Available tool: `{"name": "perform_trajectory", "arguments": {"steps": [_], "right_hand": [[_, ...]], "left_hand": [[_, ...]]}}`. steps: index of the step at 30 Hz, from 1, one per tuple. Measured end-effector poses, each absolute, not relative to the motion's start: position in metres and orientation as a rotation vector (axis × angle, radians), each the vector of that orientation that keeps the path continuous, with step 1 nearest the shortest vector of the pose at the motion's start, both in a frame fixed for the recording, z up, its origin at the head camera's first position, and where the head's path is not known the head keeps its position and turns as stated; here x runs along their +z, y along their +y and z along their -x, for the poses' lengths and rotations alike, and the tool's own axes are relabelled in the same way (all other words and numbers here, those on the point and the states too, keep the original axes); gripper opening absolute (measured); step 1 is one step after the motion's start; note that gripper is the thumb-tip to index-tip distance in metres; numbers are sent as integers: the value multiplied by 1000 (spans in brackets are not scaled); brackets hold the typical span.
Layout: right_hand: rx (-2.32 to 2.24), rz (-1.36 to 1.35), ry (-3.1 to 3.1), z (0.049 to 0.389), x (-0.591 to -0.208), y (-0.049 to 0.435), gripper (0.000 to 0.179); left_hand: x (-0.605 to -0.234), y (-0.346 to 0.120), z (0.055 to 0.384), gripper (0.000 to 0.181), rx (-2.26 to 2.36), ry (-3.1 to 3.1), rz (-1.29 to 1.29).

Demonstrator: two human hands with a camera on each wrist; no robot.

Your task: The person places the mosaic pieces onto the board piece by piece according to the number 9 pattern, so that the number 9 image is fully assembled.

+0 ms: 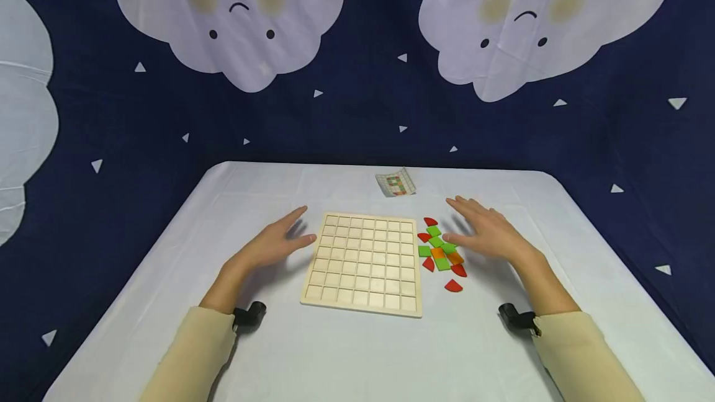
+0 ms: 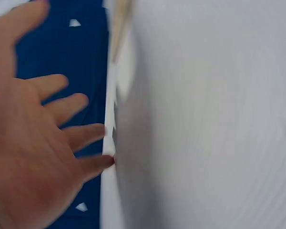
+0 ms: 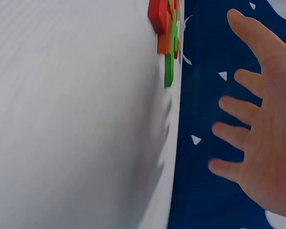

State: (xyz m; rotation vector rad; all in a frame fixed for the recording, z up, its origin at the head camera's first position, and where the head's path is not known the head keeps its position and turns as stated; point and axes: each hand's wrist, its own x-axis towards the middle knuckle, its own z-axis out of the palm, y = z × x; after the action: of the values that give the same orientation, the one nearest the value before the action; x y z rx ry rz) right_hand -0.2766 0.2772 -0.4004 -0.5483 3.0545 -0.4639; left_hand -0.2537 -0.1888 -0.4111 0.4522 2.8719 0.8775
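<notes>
A square wooden grid board (image 1: 362, 264) lies flat on the white table, its shallow cells bare. Just left of it is my left hand (image 1: 275, 242), fingers spread and thumb toward the board's edge; the left wrist view shows the same hand (image 2: 43, 143) with its palm holding nothing. On the board's right side lies a loose cluster of green pieces (image 1: 443, 264), orange pieces (image 1: 455, 258) and red wedge-shaped pieces (image 1: 454, 286). My right hand (image 1: 486, 231) is at the right of this cluster, fingers extended, thumb overlapping the green pieces in the head view. Its palm (image 3: 271, 143) holds nothing.
A small, slightly curled paper card (image 1: 396, 183) with a printed grid pattern lies behind the board. The white-covered table (image 1: 357, 358) ends at a dark blue cloth backdrop (image 1: 357, 123) with clouds. Black wrist cameras (image 1: 250, 315) sit at both sleeves.
</notes>
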Motion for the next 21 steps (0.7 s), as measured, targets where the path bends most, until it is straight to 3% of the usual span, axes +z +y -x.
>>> {"name": "perform_trajectory", "arguments": {"steps": [4, 12, 21], "right_hand": [[-629, 571, 2955, 288, -404, 269, 82], [-821, 517, 2828, 308, -411, 255, 47], [-874, 556, 2792, 322, -416, 245, 38]], "left_hand": [[-423, -189, 252, 80, 965, 2797, -467], [-440, -190, 249, 79, 815, 2814, -661], [-442, -188, 247, 78, 755, 2824, -669]]}}
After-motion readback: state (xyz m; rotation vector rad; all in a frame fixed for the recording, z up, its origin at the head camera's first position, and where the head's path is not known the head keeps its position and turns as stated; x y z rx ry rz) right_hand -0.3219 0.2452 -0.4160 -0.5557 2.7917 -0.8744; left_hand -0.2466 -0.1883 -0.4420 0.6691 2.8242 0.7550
